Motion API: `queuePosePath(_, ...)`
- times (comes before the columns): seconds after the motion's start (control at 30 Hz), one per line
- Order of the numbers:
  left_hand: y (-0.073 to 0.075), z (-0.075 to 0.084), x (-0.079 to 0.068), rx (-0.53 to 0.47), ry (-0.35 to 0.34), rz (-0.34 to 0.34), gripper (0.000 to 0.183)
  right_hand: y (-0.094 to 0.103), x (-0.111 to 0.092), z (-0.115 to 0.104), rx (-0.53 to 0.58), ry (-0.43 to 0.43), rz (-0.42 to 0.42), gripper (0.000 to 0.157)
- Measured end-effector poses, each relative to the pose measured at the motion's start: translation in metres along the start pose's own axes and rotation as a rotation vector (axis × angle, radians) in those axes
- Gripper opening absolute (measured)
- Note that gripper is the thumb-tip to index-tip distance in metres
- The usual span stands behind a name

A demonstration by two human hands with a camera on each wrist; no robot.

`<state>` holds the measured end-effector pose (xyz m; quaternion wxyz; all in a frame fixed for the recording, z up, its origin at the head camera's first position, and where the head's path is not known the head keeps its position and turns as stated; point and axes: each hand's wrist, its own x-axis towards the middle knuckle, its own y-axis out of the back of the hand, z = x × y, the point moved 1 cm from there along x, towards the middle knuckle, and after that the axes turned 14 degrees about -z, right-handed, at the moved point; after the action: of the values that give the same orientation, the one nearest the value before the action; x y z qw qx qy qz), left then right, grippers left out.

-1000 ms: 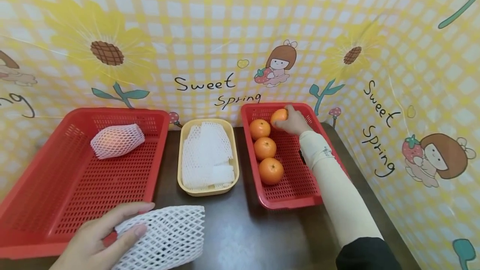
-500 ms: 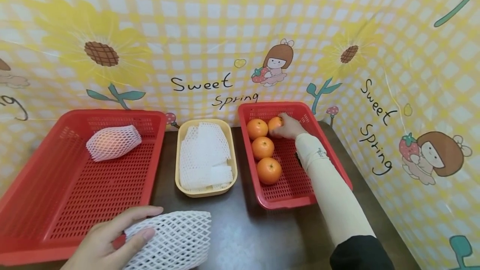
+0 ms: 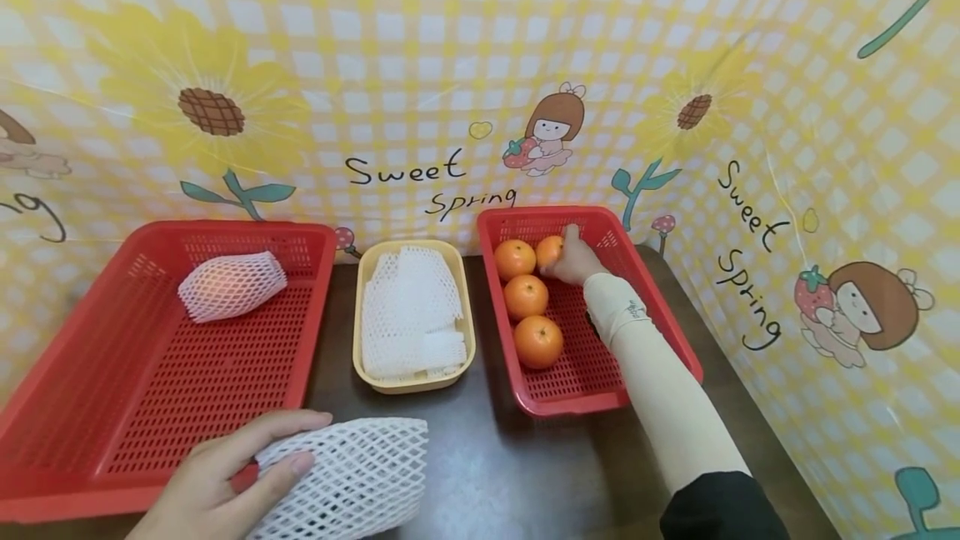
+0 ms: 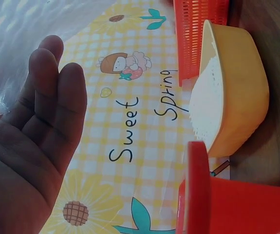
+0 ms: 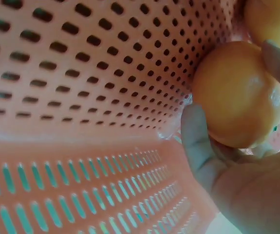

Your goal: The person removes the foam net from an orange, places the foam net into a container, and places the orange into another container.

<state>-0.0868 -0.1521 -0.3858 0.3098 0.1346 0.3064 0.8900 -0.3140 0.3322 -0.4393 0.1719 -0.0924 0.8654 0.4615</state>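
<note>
My left hand holds a white foam net sleeve at the front, thumb on the near side and index finger along the top. In the left wrist view the sleeve is a pale blur behind the fingers. At the back of the right red basket, my right hand grips an orange, with a finger and thumb on opposite sides of it. Beside it, several other oranges line the basket's left wall.
In the left red basket lies a fruit in a foam net. Between the baskets, a yellow tray holds several flat foam nets. A checked cloth hangs behind the dark table.
My right hand has lowered slightly with the orange, which now sits nearer the back-left orange. The left hand and its foam net have shifted a little to the right.
</note>
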Motion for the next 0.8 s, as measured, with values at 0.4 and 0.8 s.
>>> queuePosePath(0.4, 0.004, 0.016, 0.007, 0.065, -0.1, -0.002, 0.043, 0.006, -0.012, 0.0, -0.095, -0.011, -0.051, 0.095)
queuePosePath(0.8, 0.009, 0.036, 0.027, 0.043, -0.221, -0.051, 0.032, 0.024, -0.087, -0.082, 0.029, 0.229, -0.018, 0.071)
